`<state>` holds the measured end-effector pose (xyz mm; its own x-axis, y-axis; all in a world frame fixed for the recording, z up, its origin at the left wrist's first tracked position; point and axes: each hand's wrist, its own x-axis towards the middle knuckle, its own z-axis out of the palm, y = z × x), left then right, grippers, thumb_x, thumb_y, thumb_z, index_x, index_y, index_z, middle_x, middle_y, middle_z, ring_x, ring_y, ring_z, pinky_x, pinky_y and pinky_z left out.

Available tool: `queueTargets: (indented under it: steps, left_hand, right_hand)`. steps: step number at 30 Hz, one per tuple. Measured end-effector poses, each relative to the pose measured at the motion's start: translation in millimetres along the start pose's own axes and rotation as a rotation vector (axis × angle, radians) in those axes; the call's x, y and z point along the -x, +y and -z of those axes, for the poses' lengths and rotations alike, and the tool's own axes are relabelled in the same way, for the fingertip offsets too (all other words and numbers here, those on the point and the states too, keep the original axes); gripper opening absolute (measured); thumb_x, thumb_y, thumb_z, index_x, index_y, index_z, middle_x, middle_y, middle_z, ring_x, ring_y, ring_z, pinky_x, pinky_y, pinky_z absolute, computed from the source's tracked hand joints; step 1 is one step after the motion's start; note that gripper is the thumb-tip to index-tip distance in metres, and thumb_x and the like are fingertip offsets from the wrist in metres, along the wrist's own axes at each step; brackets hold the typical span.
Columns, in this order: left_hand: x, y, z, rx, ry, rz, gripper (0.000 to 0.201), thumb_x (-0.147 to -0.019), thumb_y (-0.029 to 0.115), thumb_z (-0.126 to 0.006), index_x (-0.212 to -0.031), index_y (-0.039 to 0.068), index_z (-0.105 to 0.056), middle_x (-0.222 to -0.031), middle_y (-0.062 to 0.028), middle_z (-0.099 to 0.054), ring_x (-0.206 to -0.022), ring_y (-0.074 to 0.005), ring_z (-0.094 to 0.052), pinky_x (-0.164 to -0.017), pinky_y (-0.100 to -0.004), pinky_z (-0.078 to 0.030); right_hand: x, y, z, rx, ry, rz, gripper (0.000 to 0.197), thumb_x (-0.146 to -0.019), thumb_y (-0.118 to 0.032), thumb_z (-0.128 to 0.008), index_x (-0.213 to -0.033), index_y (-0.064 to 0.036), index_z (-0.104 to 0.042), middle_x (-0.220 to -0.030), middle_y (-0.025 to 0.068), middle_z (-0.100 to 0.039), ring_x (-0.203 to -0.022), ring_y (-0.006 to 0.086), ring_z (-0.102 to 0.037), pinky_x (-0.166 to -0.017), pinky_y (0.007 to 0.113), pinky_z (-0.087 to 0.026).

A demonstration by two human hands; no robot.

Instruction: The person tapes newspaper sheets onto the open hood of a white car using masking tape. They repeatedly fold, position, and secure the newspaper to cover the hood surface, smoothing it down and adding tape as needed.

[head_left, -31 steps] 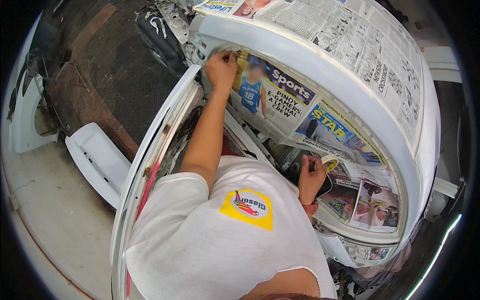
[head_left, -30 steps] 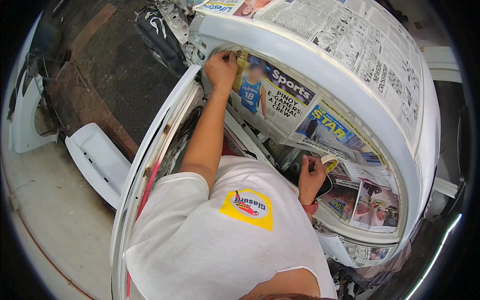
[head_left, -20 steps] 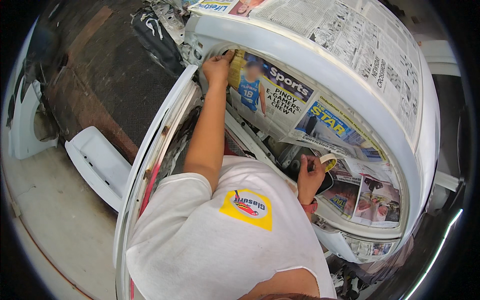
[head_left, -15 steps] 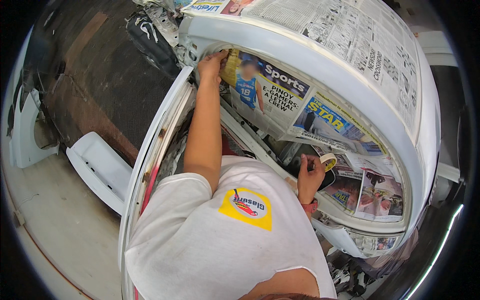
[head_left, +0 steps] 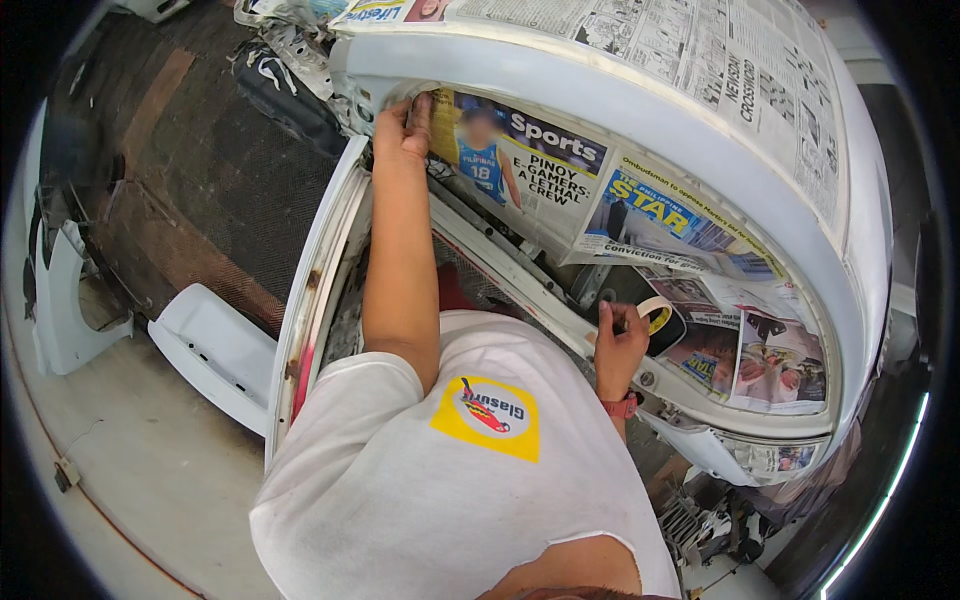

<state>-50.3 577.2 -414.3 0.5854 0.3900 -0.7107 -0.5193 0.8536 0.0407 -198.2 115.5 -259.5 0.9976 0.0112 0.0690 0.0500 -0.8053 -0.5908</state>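
My left hand [head_left: 402, 130] is at the upper front corner of a car's window opening. Its bent fingers pinch the edge of a newspaper sheet [head_left: 545, 225] that hangs across the opening. Lower right, my right hand [head_left: 622, 352] has its fingers closed on a roll of masking tape [head_left: 655, 312], pale with a yellow inside. A red watch [head_left: 622, 405] is on that wrist. The sheet's lower edge hangs loose above the sill. Whether tape lies under my left fingertips is hidden.
More newspaper [head_left: 640, 50] covers the car roof, and other sheets [head_left: 780, 370] fill the rear part of the opening. An open white door [head_left: 318, 240] stands at my left. White body panels [head_left: 215, 345] lie beyond it, and loose parts [head_left: 710, 530] sit behind at lower right.
The view has shifted slightly. My left hand stays at the sheet's front corner with its fingers a little differently bent. My right hand keeps the tape roll in nearly the same place.
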Motion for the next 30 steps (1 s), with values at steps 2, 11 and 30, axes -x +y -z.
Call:
queueTargets:
  steps: [2, 11, 30]
  left_hand:
    - [2, 4, 0, 0.137, -0.006, 0.051, 0.042, -0.104, -0.004, -0.057, -0.145, -0.007, -0.050, -0.145, -0.0337, -0.055, -0.128, -0.0511, -0.065, -0.101, -0.0549, -0.068]
    - [25, 33, -8, 0.263, -0.088, 0.191, 0.049, -0.113, 0.021, -0.053, -0.156, 0.005, -0.038, -0.171, -0.0335, -0.029, -0.160, -0.0568, -0.027, -0.126, -0.0814, -0.028]
    - [-32, 81, -48, 0.191, 0.090, 0.128, 0.068, -0.109, 0.028, -0.059, -0.167, 0.001, -0.036, -0.166, -0.0249, -0.040, -0.155, -0.0458, -0.037, -0.124, -0.0730, -0.036]
  right_hand:
    - [1, 0, -2, -0.007, -0.011, 0.004, 0.013, -0.098, -0.013, -0.083, -0.097, -0.0017, -0.077, -0.084, 0.0100, -0.071, -0.087, 0.0263, -0.064, -0.082, 0.040, -0.049]
    - [11, 4, -15, -0.037, -0.055, -0.007, 0.013, -0.096, -0.018, -0.083, -0.097, -0.0058, -0.078, -0.086, 0.0142, -0.072, -0.090, 0.0377, -0.065, -0.085, 0.048, -0.052]
    - [53, 64, 22, -0.182, 0.075, -0.108, 0.020, -0.098, -0.024, -0.081, -0.091, -0.0065, -0.076, -0.080, 0.0096, -0.065, -0.086, 0.0310, -0.063, -0.078, 0.047, -0.050]
